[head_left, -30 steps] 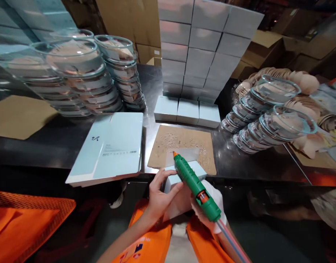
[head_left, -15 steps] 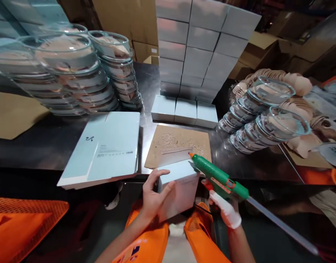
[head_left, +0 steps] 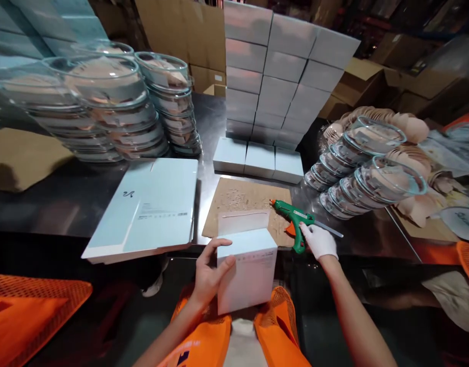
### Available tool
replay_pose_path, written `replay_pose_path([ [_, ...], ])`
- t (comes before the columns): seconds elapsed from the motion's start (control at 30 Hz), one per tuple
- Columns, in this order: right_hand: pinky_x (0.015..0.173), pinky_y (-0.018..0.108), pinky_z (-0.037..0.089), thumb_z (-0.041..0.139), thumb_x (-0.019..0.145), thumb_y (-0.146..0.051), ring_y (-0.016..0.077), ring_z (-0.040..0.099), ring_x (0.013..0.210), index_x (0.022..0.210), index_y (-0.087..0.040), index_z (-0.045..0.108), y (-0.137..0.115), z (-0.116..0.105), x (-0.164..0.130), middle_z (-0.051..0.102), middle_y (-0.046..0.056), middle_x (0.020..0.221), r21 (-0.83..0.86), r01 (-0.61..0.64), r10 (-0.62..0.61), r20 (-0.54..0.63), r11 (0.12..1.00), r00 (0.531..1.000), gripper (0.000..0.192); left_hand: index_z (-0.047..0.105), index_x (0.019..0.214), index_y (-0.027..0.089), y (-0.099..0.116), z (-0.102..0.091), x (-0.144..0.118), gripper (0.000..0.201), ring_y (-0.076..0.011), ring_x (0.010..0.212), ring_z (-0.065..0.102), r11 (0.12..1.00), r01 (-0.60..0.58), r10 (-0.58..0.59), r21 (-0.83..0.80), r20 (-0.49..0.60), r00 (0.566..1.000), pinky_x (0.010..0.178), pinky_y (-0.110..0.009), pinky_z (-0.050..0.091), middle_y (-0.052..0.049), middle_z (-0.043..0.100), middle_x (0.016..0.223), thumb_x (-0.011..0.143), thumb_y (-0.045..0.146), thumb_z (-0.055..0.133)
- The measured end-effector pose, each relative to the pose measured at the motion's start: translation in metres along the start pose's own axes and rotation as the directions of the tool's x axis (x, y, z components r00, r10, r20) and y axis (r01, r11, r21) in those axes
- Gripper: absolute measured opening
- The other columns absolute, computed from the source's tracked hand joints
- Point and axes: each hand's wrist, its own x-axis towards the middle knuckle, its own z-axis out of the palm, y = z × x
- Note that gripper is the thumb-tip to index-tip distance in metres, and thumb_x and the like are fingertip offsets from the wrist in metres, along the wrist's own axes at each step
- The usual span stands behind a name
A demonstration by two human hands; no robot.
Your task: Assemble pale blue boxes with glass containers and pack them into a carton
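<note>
My left hand (head_left: 208, 272) grips the left side of a small pale blue box (head_left: 246, 270) held over my lap, its far flap open with a thin line of glue on it. My right hand (head_left: 319, 241), in a white glove, rests on the handle of a green glue gun (head_left: 293, 214) that lies on the right edge of a brown cardboard mat (head_left: 245, 200) on the steel table. The gun's orange tip points left.
A stack of flat blue box blanks (head_left: 142, 209) lies left of the mat. Stacked glass bowls (head_left: 104, 102) stand at the back left and glass bowls (head_left: 367, 173) lean at the right. A wall of finished boxes (head_left: 280, 71) rises behind. An orange basket (head_left: 28, 311) sits at the lower left.
My right hand swung the glue gun away from the box flap and set it down on the mat's right edge. The left hand has kept hold of the box.
</note>
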Motion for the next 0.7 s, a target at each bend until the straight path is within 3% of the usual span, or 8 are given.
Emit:
replay_pose_path([
  [0.1, 0.067, 0.027, 0.056, 0.085, 0.074, -0.037, 0.0200, 0.071, 0.077, 0.081, -0.024, 0.080, -0.010, 0.008, -0.029, 0.080, 0.004, 0.082, 0.018, 0.206, -0.206, -0.019, 0.978, 0.978, 0.016, 0.077, 0.089, 0.023, -0.002, 0.002, 0.000, 0.033, -0.0214, 0.083, 0.067, 1.000, -0.018, 0.017, 0.007, 0.030, 0.999, 0.077, -0.030, 0.054, -0.003, 0.072, 0.085, 0.077, 0.052, 0.083],
  [0.17, 0.080, 0.034, 0.061, 0.089, 0.070, -0.043, 0.0246, 0.074, 0.091, 0.101, -0.022, 0.083, -0.015, 0.026, -0.049, 0.083, 0.006, 0.101, 0.094, 0.282, -0.294, 0.155, 0.955, 0.943, 0.038, 0.077, 0.088, 0.023, -0.004, 0.003, 0.000, 0.035, -0.0229, 0.086, 0.069, 1.000, -0.023, 0.022, 0.010, 0.061, 0.998, 0.080, -0.031, 0.054, -0.004, 0.072, 0.087, 0.077, 0.056, 0.083],
  [0.23, 0.085, 0.038, 0.062, 0.090, 0.070, -0.048, 0.0264, 0.075, 0.094, 0.105, -0.019, 0.083, -0.017, 0.044, -0.060, 0.082, 0.007, 0.102, 0.193, 0.220, -0.277, 0.355, 0.956, 0.893, 0.046, 0.075, 0.087, 0.022, -0.007, 0.005, -0.001, 0.042, -0.0273, 0.099, 0.071, 0.999, -0.026, 0.025, 0.021, 0.077, 0.997, 0.088, -0.035, 0.056, -0.007, 0.074, 0.095, 0.076, 0.062, 0.083],
  [0.33, 0.087, 0.038, 0.061, 0.088, 0.073, -0.057, 0.0257, 0.076, 0.094, 0.102, -0.018, 0.083, -0.012, 0.050, -0.061, 0.082, 0.007, 0.097, 0.271, 0.172, -0.283, 0.451, 0.947, 0.847, 0.048, 0.069, 0.098, 0.023, -0.010, 0.006, 0.000, 0.052, -0.0319, 0.116, 0.071, 1.000, -0.011, 0.012, -0.016, 0.048, 0.999, 0.095, -0.038, 0.056, -0.012, 0.074, 0.113, 0.075, 0.067, 0.084],
  [0.4, 0.097, 0.041, 0.059, 0.084, 0.077, -0.066, 0.0271, 0.075, 0.105, 0.106, -0.020, 0.083, -0.009, 0.040, -0.057, 0.081, 0.010, 0.111, 0.273, 0.285, -0.392, 0.542, 0.919, 0.743, 0.055, 0.060, 0.119, 0.028, -0.011, 0.006, 0.001, 0.060, -0.0298, 0.115, 0.074, 0.992, -0.005, 0.008, -0.127, 0.026, 1.000, 0.093, -0.039, 0.058, -0.010, 0.074, 0.112, 0.079, 0.066, 0.082],
  [0.47, 0.106, 0.044, 0.055, 0.077, 0.082, -0.074, 0.0286, 0.071, 0.120, 0.116, -0.023, 0.082, -0.007, 0.028, -0.055, 0.076, 0.013, 0.131, 0.296, 0.429, -0.507, 0.666, 0.853, 0.548, 0.062, 0.051, 0.133, 0.033, -0.010, 0.006, 0.003, 0.065, -0.0273, 0.110, 0.076, 0.974, -0.025, 0.031, -0.226, 0.021, 0.999, 0.093, -0.041, 0.059, -0.005, 0.074, 0.104, 0.084, 0.064, 0.080],
  [0.53, 0.112, 0.047, 0.051, 0.075, 0.084, -0.075, 0.0292, 0.066, 0.130, 0.126, -0.026, 0.078, -0.007, 0.020, -0.058, 0.069, 0.014, 0.142, 0.307, 0.553, -0.571, 0.715, 0.775, 0.404, 0.064, 0.062, 0.123, 0.031, -0.009, 0.004, 0.005, 0.052, -0.0265, 0.106, 0.075, 0.977, -0.064, 0.078, -0.201, 0.059, 0.995, 0.096, -0.043, 0.059, -0.005, 0.073, 0.099, 0.086, 0.064, 0.078],
  [0.7, 0.111, 0.046, 0.052, 0.071, 0.098, -0.052, 0.0259, 0.067, 0.128, 0.119, -0.029, 0.081, 0.004, 0.035, -0.073, 0.069, 0.013, 0.142, 0.207, 0.748, -0.672, 0.629, 0.630, 0.392, 0.034, 0.076, 0.071, 0.021, -0.001, -0.001, 0.007, 0.049, -0.0295, 0.109, 0.072, 0.978, -0.209, 0.204, 0.015, 0.156, 0.967, 0.098, -0.045, 0.059, -0.012, 0.070, 0.098, 0.087, 0.068, 0.075],
])
